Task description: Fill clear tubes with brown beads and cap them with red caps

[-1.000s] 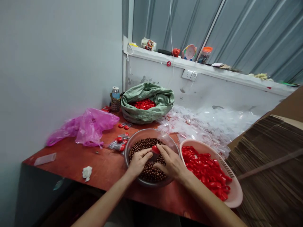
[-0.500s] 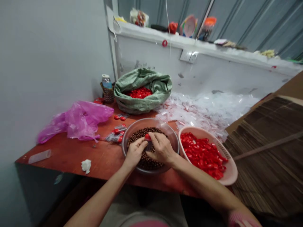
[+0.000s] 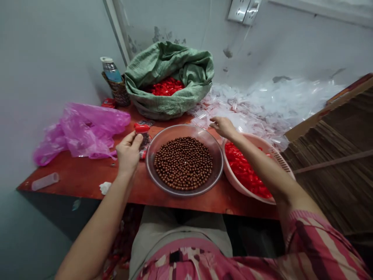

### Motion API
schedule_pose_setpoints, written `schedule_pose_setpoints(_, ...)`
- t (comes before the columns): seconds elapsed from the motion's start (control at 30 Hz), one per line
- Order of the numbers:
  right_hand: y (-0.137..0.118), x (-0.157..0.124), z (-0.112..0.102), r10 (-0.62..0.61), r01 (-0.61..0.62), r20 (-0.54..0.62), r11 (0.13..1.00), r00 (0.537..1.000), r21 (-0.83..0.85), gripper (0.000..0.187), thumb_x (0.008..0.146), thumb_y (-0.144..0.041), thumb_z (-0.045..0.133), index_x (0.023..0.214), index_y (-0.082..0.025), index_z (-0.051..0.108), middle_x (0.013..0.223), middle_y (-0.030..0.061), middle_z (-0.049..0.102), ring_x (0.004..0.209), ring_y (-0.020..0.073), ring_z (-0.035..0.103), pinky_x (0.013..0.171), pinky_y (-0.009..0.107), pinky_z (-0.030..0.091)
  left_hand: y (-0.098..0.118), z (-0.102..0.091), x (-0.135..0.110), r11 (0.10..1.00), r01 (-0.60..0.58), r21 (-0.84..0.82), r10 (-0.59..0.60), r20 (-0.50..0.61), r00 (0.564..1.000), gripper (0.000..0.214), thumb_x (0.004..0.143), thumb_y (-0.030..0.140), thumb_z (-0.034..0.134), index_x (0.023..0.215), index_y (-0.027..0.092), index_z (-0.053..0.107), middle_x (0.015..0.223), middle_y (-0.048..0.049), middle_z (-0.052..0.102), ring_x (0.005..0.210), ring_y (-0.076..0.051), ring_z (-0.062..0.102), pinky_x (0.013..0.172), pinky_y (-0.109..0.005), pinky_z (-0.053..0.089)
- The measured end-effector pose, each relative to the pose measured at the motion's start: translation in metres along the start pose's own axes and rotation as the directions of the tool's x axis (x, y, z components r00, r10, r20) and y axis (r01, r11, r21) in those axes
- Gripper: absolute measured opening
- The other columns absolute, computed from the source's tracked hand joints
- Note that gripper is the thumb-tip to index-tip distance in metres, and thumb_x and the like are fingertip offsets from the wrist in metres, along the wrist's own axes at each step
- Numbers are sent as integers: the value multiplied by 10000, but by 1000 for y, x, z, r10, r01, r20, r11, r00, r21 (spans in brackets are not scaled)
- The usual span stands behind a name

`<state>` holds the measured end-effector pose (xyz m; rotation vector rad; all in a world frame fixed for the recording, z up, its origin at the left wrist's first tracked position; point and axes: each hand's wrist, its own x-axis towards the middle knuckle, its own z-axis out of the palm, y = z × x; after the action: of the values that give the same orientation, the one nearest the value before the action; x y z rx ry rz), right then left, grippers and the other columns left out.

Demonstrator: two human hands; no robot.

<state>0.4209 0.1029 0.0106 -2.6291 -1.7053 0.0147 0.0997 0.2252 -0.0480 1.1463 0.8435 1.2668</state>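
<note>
My left hand (image 3: 128, 149) is left of the clear bowl (image 3: 215, 153) of brown beads (image 3: 183, 163) and pinches a small tube with a red cap (image 3: 142, 128). A few more filled tubes lie just under it on the red table (image 3: 84, 177). My right hand (image 3: 223, 126) reaches past the bowl to the pile of clear plastic tubes (image 3: 256, 105), fingers closed at its near edge; what they hold is too small to make out. Under that forearm sits a pink basin (image 3: 281, 163) of red caps (image 3: 243, 169).
A green sack (image 3: 171, 74) of red caps stands at the back. A pink plastic bag (image 3: 84, 128) lies at the left, with a wicker holder and bottle (image 3: 112, 76) behind it. A loose clear tube (image 3: 45, 181) and a paper wad (image 3: 104, 187) lie near the table's front-left edge. Stacked cardboard (image 3: 338, 155) fills the right.
Both hands have left the bead bowl. The left carried the capped tube to the left; the right went to the clear tube pile. The camera tilted down.
</note>
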Motion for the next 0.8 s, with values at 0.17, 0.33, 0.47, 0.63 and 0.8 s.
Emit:
schedule_pose_setpoints(0.17, 42, 51, 21, 11, 10, 162, 992, 987, -127, 425, 866, -90, 526, 1287, -71, 583, 1269, 229, 623, 1163, 287, 603, 948, 363, 463, -19, -18, 7, 986, 58, 155, -46, -83, 995, 417, 717, 254, 715, 1120, 152, 690, 1147, -108, 711, 1058, -214, 672, 993, -366, 512)
schedule_pose_setpoints(0.33, 42, 75, 48, -55, 88, 211, 985, 976, -148, 366, 839, -32, 531, 1188, -100, 619, 1268, 204, 627, 1171, 249, 577, 978, 357, 418, -6, -10, -43, 941, -50, 333, 30, 65, 997, 406, 812, 353, 655, 1173, 169, 673, 1194, -104, 697, 1126, -236, 649, 1059, -419, 461)
schedule_pose_setpoints(0.47, 41, 81, 56, -52, 80, 187, 987, 981, -141, 191, 842, -80, 551, 996, -85, 663, 1106, 237, 679, 1082, 275, 604, 948, 409, 419, -5, 3, -73, 816, -248, 523, 157, 212, 965, 337, 873, 324, 589, 1166, 182, 677, 1215, -93, 689, 1172, -238, 627, 1140, -475, 357)
schedule_pose_setpoints(0.63, 43, 83, 47, -22, 26, 61, 998, 998, -64, 336, 810, -206, 618, 1115, -67, 621, 1154, 251, 647, 1028, 311, 615, 901, 450, 453, -14, 6, -77, 641, -405, 652, 251, 320, 914, 312, 913, 265, 539, 1191, 187, 656, 1228, -96, 682, 1228, -244, 588, 1162, -522, 303)
schedule_pose_setpoints(0.8, 22, 47, 21, 25, 103, -155, 643, 988, 759, 431, 715, -279, 664, 1129, -171, 611, 1074, 73, 686, 899, 200, 652, 787, 333, 529, -6, 8, -74, 601, -482, 638, 301, 378, 875, 328, 902, 254, 550, 1210, 195, 644, 1242, -86, 676, 1334, -275, 484, 1177, -561, 250)
